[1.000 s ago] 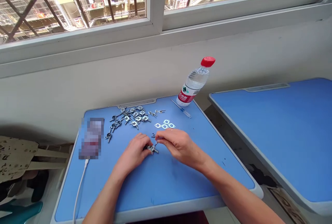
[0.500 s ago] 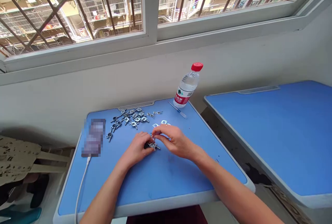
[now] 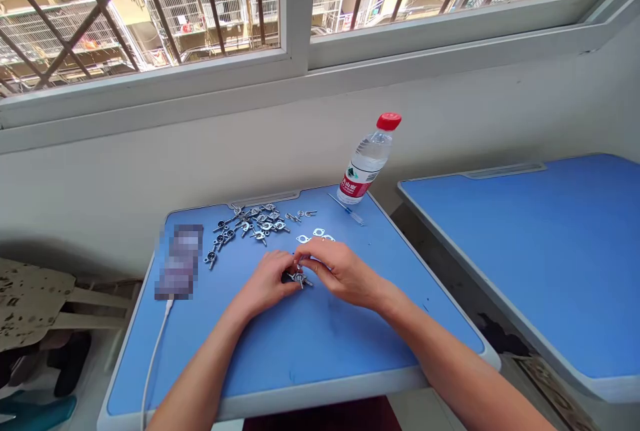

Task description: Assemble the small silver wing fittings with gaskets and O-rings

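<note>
Near the middle of the blue table (image 3: pixel 270 358), my left hand (image 3: pixel 270 282) is closed around a small silver metal part (image 3: pixel 301 279) with stubby prongs, thumb in front and fingers behind. My right hand (image 3: pixel 337 271) comes in from the right, thumb and forefinger pinched together just above that part. What the pinch holds is too small to make out. Several flat white oval plates (image 3: pixel 319 232) with holes lie just behind my right hand. Further back on the left is a loose pile of similar metal parts (image 3: pixel 260 221), some with black round centres.
A water bottle (image 3: pixel 364 164) with a red cap stands at the back right corner, a thin blue-and-clear screwdriver-like tool (image 3: pixel 347 210) before it. A blurred phone (image 3: pixel 181 261) with a white cable (image 3: pixel 156 358) lies left. Another blue table (image 3: pixel 525 251) stands to the right.
The view has shifted slightly. Both hands stay at the metal part, the right fingers still pinched above it, with hardly any visible movement.
</note>
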Demonstrator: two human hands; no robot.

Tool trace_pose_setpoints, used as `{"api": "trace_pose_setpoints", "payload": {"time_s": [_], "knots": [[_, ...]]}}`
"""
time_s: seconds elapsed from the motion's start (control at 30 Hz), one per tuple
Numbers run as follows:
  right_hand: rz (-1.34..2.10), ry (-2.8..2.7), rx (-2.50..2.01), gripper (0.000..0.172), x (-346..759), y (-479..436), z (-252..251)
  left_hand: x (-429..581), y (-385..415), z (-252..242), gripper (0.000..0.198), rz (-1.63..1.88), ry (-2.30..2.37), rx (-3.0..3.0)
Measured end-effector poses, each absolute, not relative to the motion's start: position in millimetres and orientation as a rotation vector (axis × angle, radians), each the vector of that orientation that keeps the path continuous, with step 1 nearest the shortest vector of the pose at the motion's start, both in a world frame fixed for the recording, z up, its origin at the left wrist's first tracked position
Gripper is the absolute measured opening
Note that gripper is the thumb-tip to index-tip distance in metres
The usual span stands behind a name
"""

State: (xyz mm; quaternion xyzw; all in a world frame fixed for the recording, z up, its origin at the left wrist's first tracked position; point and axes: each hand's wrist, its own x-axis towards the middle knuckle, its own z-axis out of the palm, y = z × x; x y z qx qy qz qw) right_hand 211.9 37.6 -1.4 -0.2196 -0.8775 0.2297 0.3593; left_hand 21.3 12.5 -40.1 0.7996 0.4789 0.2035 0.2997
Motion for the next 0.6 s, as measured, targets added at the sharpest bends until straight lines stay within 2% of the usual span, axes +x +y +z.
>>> {"api": "trace_pose_setpoints", "payload": {"time_s": [0.3, 0.6], "knots": [[0.589, -2.283, -0.505, 0.019, 208.4, 36.9, -8.0, 21.3, 13.3, -42.2, 0.007, 0.512, 1.295, 2.121], [0.491, -2.258, -0.537, 0.016, 205.8, 33.0, -7.0, 21.8, 12.5, -42.5, 0.011, 0.554, 1.241, 2.104]]}}
